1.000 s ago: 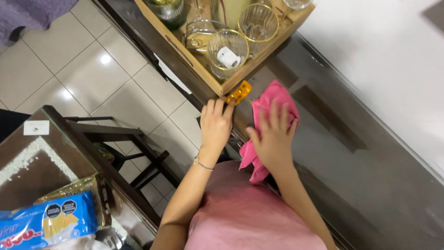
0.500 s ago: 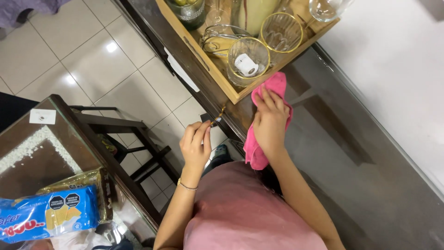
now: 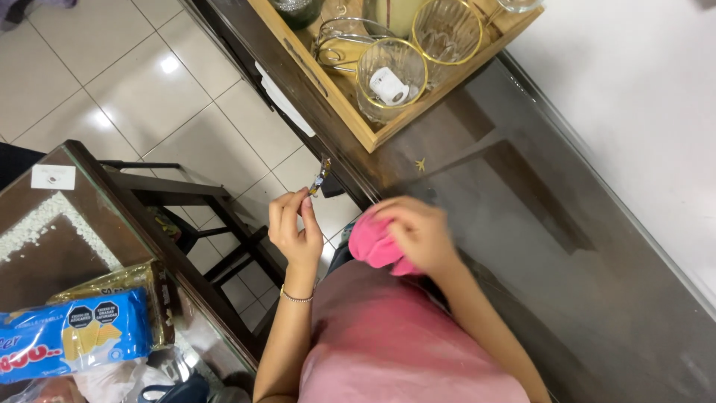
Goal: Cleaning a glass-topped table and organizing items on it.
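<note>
My left hand is raised off the dark glass-topped table and pinches a small yellow wrapper edge-on between thumb and fingertips. My right hand is closed around a bunched pink cloth, drawn back to the table's near edge, close to my pink top. A wooden tray at the top holds a gold-rimmed glass with a small white roll inside, a second gold-rimmed glass and a wire holder.
A second glass-topped side table stands at the left with a blue biscuit packet and a gold packet on it. Pale floor tiles lie between the tables. A white wall borders the far right.
My right hand has pulled the pink cloth back from beside the tray and bunched it at the table's edge. My left hand lifted the yellow wrapper off the table and holds it up.
</note>
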